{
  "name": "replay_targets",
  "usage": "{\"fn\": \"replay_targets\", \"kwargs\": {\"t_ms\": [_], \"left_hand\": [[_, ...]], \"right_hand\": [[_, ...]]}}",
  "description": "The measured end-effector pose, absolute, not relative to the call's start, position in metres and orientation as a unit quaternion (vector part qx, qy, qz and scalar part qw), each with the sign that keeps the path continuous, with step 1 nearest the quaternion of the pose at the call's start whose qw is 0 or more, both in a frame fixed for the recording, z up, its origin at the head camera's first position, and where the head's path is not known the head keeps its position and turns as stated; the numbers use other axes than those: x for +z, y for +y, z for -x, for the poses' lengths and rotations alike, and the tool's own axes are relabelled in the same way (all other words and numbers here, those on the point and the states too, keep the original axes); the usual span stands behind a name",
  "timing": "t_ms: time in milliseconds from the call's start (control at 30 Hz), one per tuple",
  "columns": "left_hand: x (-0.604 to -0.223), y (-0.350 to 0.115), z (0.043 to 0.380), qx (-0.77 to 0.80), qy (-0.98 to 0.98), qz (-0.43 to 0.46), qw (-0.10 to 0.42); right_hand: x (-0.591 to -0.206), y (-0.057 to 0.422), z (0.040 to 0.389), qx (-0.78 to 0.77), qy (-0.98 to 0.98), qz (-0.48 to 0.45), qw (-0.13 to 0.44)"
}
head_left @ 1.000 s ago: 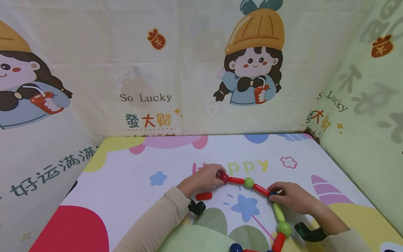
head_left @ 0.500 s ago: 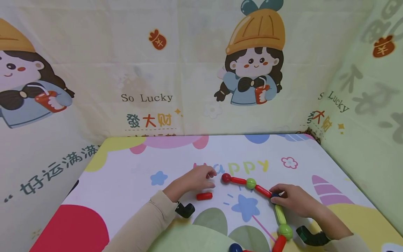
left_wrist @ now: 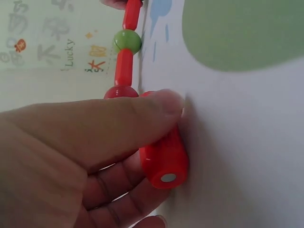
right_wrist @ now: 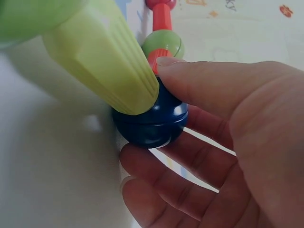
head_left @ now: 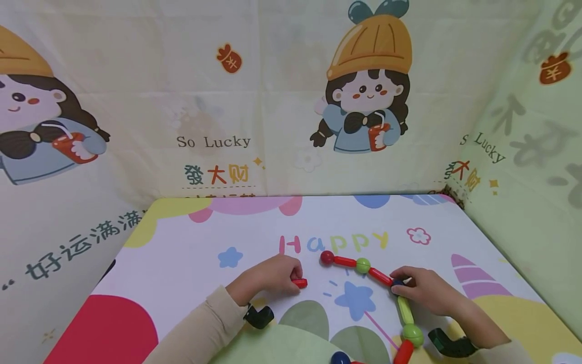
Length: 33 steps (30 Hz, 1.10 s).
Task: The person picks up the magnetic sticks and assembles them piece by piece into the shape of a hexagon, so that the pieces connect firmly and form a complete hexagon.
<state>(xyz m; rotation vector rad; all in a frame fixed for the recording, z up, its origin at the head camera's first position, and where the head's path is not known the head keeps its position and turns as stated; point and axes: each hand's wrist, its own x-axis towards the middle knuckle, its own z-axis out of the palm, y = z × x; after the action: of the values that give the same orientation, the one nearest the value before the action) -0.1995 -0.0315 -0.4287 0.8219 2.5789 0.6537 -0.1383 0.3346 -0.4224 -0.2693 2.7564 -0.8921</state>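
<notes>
My left hand [head_left: 275,274] pinches a loose red magnetic rod [left_wrist: 164,164] between thumb and fingers, low over the table. A silver disc shows at the rod's near end in the left wrist view. My right hand [head_left: 425,288] holds a dark blue ball [right_wrist: 152,126] with thumb and fingertips. That ball joins a red rod [head_left: 380,276] to a yellow-green rod [head_left: 404,311]. From there the chain runs left through a green ball [head_left: 362,265] and another red rod to a red ball [head_left: 327,258] at its free end, right of my left hand.
Toward me the chain continues through a green ball [head_left: 413,334] and a red rod [head_left: 403,352]. Another blue ball [head_left: 340,358] is cut off by the bottom edge. The table [head_left: 191,258] has a printed cover, and patterned cloth [head_left: 282,101] hangs behind and at the sides.
My left hand has let go of the red ball, drawn back left and toward me, and taken hold of the loose red rod. My right hand stays on the blue ball.
</notes>
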Motion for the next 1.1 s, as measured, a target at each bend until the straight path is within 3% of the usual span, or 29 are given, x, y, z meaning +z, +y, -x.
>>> {"fn": "replay_targets", "kwargs": {"t_ms": [367, 1100], "left_hand": [[-0.43, -0.014, 0.209, 0.285, 0.909, -0.266, 0.146], [-0.426, 0.011, 0.215, 0.323, 0.915, -0.188, 0.153]], "right_hand": [[-0.426, 0.336, 0.137, -0.313, 0.939, 0.092, 0.108], [-0.427, 0.333, 0.142, -0.311, 0.942, 0.095, 0.089]]}}
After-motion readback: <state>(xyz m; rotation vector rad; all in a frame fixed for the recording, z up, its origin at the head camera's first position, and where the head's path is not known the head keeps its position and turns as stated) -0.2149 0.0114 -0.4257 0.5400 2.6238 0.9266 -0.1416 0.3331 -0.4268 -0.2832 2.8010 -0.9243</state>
